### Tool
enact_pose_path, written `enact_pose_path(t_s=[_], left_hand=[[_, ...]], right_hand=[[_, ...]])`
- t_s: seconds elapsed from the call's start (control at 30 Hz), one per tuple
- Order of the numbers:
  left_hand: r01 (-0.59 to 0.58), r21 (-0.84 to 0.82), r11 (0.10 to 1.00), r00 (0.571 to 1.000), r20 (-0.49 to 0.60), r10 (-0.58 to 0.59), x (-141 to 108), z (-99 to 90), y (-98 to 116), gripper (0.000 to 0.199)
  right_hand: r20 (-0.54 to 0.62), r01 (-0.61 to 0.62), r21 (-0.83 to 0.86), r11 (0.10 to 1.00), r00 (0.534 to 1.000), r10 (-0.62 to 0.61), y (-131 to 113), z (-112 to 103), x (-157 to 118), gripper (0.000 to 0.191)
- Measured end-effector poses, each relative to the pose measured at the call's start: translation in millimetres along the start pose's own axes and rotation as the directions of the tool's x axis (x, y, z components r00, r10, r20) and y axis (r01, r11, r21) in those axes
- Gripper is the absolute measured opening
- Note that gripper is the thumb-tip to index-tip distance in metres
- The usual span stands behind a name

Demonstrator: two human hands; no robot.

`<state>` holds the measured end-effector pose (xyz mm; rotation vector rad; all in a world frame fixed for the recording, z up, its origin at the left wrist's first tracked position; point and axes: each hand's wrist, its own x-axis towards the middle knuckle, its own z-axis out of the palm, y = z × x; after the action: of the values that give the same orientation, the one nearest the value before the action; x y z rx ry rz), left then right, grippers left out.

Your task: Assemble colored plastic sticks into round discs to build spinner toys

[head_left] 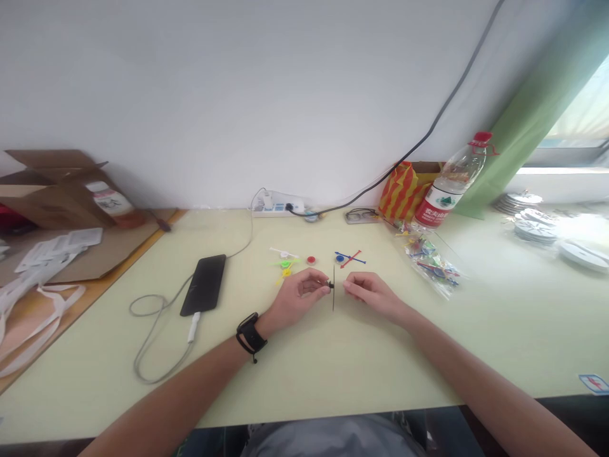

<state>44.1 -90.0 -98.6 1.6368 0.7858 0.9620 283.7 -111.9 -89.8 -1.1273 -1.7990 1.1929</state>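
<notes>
My left hand (302, 297), a black watch on its wrist, pinches a small black plastic arrow spinner (333, 299) by its stubby hub. The thin arrow is seen edge-on, pointing away from me and towards me. Just right of it, a small gap apart, the thumb and fingertips of my right hand (368, 291) are pressed together; whatever they may hold is hidden. Beyond the hands lie a white arrow spinner (284, 255), a green one (285, 263), a yellow one (286, 273), a red round base (311, 260), a blue spinner (339, 258) and a red arrow (351, 259).
A phone (203, 285) on a charging cable lies left, near a power strip (278, 206). To the right are a clear bag of spinner parts (432, 260), a large bottle (450, 184) and stacked white discs (536, 225). Glasses (361, 216) and a cardboard box (52, 190) stand farther back.
</notes>
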Motion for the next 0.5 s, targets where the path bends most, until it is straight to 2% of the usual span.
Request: enact_pose_path(t_s=[0.07,0.13,0.17,0.23,0.37,0.5], left_hand=[[-0.012,-0.003,1.000,0.999,-0.039,0.012,1,-0.7,-2,0.025],[-0.012,-0.042,0.999,0.997,-0.073,0.009,3,-1.8,-3,0.026],[-0.004,-0.077,0.997,0.997,-0.083,-0.002,4,-2.5,-4,0.027],[0.027,-0.161,0.987,0.995,-0.092,-0.042,6,-4.4,-4,0.031],[0.100,-0.273,0.957,0.989,-0.078,-0.126,10,-8.7,-2,0.038],[0.128,-0.354,0.926,0.986,-0.058,-0.158,10,-11.7,7,0.040]], right_hand=[[-0.112,0.058,-0.164,0.985,0.991,-0.077,11,-1,2,0.031],[-0.220,0.115,-0.378,0.919,0.953,-0.209,24,-4,5,0.017],[-0.242,0.129,-0.467,0.875,0.933,-0.267,31,-7,6,0.017],[-0.236,0.130,-0.590,0.797,0.916,-0.324,43,-13,8,0.029],[-0.209,0.057,-0.725,0.686,0.931,-0.298,57,-22,10,0.048],[-0.201,0.003,-0.768,0.640,0.948,-0.246,57,-22,11,0.047]])
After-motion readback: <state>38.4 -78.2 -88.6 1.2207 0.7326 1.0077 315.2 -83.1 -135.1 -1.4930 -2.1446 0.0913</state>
